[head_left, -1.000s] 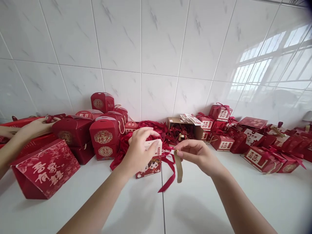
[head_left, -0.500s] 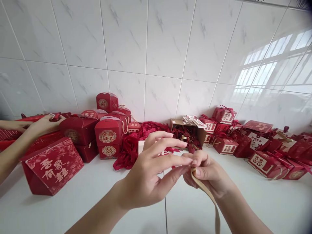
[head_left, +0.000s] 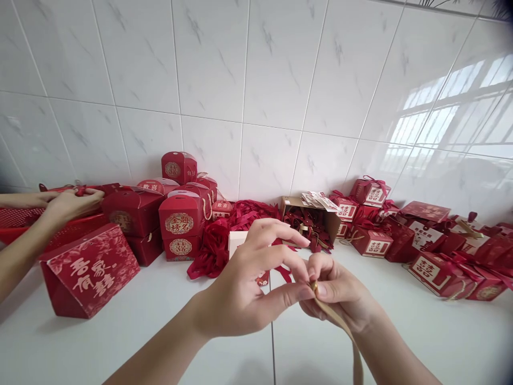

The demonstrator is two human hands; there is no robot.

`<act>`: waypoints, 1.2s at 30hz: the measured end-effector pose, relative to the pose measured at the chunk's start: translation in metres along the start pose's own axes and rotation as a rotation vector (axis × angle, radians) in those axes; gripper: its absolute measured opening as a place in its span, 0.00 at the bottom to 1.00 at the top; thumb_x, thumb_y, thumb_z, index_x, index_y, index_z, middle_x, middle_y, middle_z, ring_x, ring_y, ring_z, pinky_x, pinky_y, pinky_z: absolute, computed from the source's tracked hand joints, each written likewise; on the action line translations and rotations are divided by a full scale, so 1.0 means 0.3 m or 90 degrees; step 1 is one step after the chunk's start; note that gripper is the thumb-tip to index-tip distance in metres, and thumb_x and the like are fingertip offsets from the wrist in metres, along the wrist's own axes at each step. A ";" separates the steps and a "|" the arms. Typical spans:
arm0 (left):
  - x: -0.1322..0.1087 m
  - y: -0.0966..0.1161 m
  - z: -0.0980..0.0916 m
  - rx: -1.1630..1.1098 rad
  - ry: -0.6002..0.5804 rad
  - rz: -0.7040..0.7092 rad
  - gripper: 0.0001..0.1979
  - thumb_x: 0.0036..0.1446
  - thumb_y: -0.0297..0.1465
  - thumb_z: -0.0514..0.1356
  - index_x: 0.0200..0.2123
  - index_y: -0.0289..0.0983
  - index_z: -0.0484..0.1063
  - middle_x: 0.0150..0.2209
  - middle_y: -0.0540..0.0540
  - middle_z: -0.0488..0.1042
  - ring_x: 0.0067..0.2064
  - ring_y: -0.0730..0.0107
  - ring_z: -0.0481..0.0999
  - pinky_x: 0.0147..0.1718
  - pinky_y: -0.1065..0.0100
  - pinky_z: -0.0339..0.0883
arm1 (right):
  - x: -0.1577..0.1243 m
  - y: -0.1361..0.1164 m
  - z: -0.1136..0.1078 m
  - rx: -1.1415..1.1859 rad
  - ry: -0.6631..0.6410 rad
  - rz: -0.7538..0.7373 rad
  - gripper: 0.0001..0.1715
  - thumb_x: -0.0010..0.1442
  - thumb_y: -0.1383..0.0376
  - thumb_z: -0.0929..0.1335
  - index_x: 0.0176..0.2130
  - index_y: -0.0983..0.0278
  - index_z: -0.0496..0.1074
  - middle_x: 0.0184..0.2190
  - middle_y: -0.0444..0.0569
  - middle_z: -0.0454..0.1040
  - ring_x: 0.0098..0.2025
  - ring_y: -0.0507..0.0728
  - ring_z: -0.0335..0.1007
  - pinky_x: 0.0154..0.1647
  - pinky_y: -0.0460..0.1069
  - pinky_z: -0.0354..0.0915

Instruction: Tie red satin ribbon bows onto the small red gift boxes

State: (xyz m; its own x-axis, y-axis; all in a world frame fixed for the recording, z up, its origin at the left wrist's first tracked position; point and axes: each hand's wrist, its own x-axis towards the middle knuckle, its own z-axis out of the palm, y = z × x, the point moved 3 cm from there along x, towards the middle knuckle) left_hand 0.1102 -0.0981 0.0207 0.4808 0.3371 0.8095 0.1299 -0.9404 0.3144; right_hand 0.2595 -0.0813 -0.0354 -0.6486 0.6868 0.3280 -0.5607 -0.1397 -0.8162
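Observation:
A tan ribbon (head_left: 340, 324) hangs down from between my two hands, over the white table (head_left: 216, 353). My right hand (head_left: 340, 294) pinches its upper end between thumb and fingers, where a small gold-coloured piece (head_left: 315, 286) shows. Beside it, the thumb and index finger of my left hand (head_left: 248, 289) close on the same end, while the other left fingers arch above. Behind my left hand, a white card (head_left: 236, 241) is partly hidden. The ribbon's very tip is covered by my fingertips.
Red gift boxes (head_left: 178, 222) are stacked at left, behind a larger red box (head_left: 92, 270). Red ribbons (head_left: 212, 243) lie in a heap beside an open carton (head_left: 334, 224). More red boxes (head_left: 372, 240) stand at right. Another person's hands (head_left: 74, 206) work over a red basket (head_left: 16, 216).
My left thumb and index finger have come together on the ribbon's end, and the gold piece shows more plainly. The other person's hands have shifted slightly over the basket.

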 end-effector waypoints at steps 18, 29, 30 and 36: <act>-0.007 -0.032 0.003 -0.146 -0.101 -0.187 0.06 0.52 0.29 0.66 0.31 0.40 0.70 0.47 0.45 0.70 0.56 0.61 0.64 0.51 0.60 0.63 | -0.002 -0.023 0.026 -0.120 0.001 -0.090 0.08 0.51 0.72 0.74 0.33 0.60 0.78 0.31 0.43 0.76 0.28 0.50 0.76 0.27 0.45 0.76; -0.007 -0.028 0.012 -0.137 -0.085 -0.123 0.05 0.55 0.30 0.63 0.32 0.40 0.68 0.45 0.45 0.70 0.53 0.63 0.66 0.51 0.59 0.64 | -0.012 -0.022 0.020 -0.154 0.024 -0.121 0.07 0.53 0.73 0.73 0.34 0.61 0.76 0.27 0.42 0.74 0.27 0.49 0.75 0.27 0.44 0.74; -0.007 -0.028 0.012 -0.134 -0.083 -0.117 0.06 0.55 0.29 0.63 0.32 0.40 0.68 0.45 0.45 0.70 0.53 0.63 0.66 0.51 0.59 0.64 | -0.012 -0.023 0.023 -0.154 0.025 -0.128 0.08 0.53 0.73 0.73 0.34 0.61 0.77 0.27 0.42 0.74 0.27 0.49 0.75 0.27 0.43 0.74; -0.004 -0.025 0.021 -0.142 -0.077 -0.098 0.06 0.55 0.29 0.64 0.32 0.40 0.67 0.44 0.45 0.71 0.51 0.63 0.67 0.50 0.60 0.64 | -0.012 -0.032 0.037 -0.141 0.035 -0.138 0.06 0.50 0.73 0.74 0.31 0.63 0.77 0.28 0.43 0.76 0.25 0.48 0.74 0.25 0.41 0.73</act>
State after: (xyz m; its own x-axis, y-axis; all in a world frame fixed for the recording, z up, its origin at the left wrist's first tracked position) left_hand 0.1142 -0.0918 0.0142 0.5724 0.4540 0.6828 0.0218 -0.8409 0.5408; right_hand 0.2614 -0.0904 -0.0234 -0.4941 0.7224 0.4837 -0.5532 0.1680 -0.8159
